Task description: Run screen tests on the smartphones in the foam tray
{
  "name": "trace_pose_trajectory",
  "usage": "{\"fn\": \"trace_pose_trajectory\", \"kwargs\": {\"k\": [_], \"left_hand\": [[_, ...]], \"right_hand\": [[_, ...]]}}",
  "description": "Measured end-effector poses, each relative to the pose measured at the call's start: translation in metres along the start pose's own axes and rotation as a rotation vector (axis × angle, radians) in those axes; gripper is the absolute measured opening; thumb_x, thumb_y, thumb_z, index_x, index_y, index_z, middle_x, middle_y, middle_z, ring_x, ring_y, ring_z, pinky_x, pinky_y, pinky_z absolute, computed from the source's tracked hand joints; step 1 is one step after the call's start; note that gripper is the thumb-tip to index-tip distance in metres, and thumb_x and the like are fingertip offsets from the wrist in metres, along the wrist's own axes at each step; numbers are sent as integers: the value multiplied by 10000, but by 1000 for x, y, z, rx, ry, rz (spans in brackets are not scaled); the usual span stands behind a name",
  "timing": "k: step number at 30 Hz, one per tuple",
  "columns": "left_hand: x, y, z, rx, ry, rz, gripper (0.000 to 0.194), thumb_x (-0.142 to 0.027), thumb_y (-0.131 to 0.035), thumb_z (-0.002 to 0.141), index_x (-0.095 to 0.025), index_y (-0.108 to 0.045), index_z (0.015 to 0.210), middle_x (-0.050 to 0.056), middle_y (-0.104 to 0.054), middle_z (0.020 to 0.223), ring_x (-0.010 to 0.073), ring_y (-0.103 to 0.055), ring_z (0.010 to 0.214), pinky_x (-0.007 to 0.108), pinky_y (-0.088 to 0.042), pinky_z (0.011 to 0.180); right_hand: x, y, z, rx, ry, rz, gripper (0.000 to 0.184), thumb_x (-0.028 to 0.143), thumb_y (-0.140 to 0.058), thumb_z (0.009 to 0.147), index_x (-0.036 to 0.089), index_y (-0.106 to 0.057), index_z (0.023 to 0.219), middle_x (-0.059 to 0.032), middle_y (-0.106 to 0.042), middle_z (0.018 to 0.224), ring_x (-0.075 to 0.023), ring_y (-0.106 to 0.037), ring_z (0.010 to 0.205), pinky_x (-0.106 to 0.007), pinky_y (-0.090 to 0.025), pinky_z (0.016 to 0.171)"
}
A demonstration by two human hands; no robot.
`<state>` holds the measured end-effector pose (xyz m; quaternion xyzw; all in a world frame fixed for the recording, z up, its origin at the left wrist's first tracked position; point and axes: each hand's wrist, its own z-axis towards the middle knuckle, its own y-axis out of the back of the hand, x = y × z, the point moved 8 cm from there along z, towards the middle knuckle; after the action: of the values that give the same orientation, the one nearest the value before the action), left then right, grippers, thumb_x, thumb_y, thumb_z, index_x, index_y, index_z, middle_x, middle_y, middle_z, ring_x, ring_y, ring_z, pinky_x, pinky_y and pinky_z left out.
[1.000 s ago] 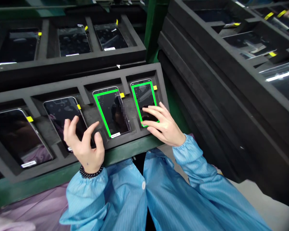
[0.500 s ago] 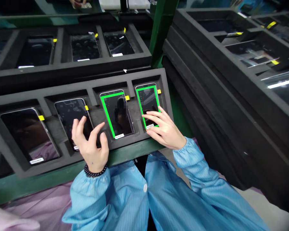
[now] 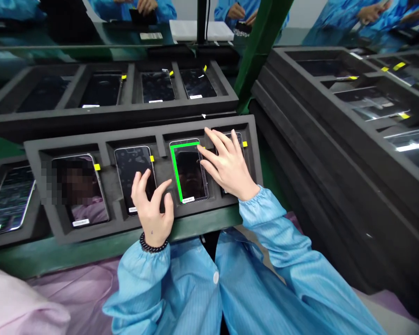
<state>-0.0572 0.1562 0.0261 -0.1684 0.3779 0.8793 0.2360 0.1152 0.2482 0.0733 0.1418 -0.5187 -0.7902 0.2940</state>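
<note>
Right hand [image 3: 226,163], bare: digits spread apart, nothing clamped, above the black glass rectangular screen with a fine grid at its edge [image 3: 239,139], rightmost slot, partly hidden; contact cannot be told. Left hand [image 3: 153,209], bare: fingers bent, thumb apart from forefinger, nothing pinched, over the lower right of the black glass screen with rounded corners and yellow tab [image 3: 129,170], second slot from left; contact unclear. Between the hands: one black glass screen bearing a bright green line along top and left [image 3: 188,174], third slot. Leftmost slot: one dark glossy screen with white label [image 3: 92,207]. All four lie in a black foam four-slot tray [image 3: 132,135], tilted, at a green bench edge [image 3: 202,227]. At the left wrist: black beaded bracelet [image 3: 153,249], below it a pale blue gathered sleeve [image 3: 139,270]. Behind: second black foam tray [image 3: 118,111], loaded with dark screens. Right: tall stack of black foam trays [image 3: 300,139]. Across the bench: co-workers' blue sleeves [image 3: 165,10]. Lower left: lavender cloth [image 3: 77,288].
</note>
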Motion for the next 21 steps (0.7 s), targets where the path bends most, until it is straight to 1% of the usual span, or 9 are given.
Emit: {"fn": "trace_pose_trajectory", "kwargs": {"k": [4,7,10,13,16,19,21], "left_hand": [[0,1,0,-12,-10,-14,280,-184,-550,930,-182,-696,1169,142,-446,1523,310,-325,1494,489,-287,1222],[0,0,-1,-12,-18,-24,286,-158,-565,916,-164,-697,1169,157,-444,1523,313,-321,1495,479,-277,1228],[0,1,-1,-14,-22,-33,286,-147,-570,909,-155,-699,1165,164,-449,1518,314,-323,1493,475,-276,1230],[0,1,-1,-17,-21,-32,285,-151,-570,910,-166,-698,1165,157,-451,1519,314,-326,1492,484,-284,1226],[1,2,0,-22,-16,-35,285,-155,-564,914,-175,-697,1166,151,-452,1519,315,-329,1490,498,-291,1222],[2,1,0,-23,-12,-39,286,-159,-559,917,-176,-697,1167,147,-451,1520,316,-324,1492,504,-289,1225],[2,1,0,-23,-13,-42,284,-165,-555,920,-177,-699,1164,143,-449,1521,316,-323,1493,504,-288,1227]], "right_hand": [[13,7,-27,7,66,0,343,353,-442,1041,193,-723,1157,-122,-476,1552,-287,-433,1438,-622,-212,1256],[26,8,-52,52,139,34,320,332,-475,1031,176,-748,1090,-112,-542,1499,-276,-495,1387,-611,-246,1257],[35,6,-66,105,204,89,319,317,-496,1023,171,-778,990,-102,-610,1428,-259,-547,1334,-590,-300,1248],[37,5,-66,132,229,135,337,310,-513,1016,182,-794,880,-101,-645,1382,-262,-564,1316,-585,-352,1223],[35,4,-60,162,235,161,365,314,-521,1012,188,-791,800,-104,-643,1383,-273,-561,1321,-592,-359,1213],[34,5,-57,167,250,189,354,313,-527,1008,191,-793,808,-110,-640,1385,-278,-560,1321,-602,-354,1210],[33,9,-58,135,264,220,333,305,-530,1006,197,-797,839,-114,-639,1386,-276,-562,1318,-607,-354,1207]]}}
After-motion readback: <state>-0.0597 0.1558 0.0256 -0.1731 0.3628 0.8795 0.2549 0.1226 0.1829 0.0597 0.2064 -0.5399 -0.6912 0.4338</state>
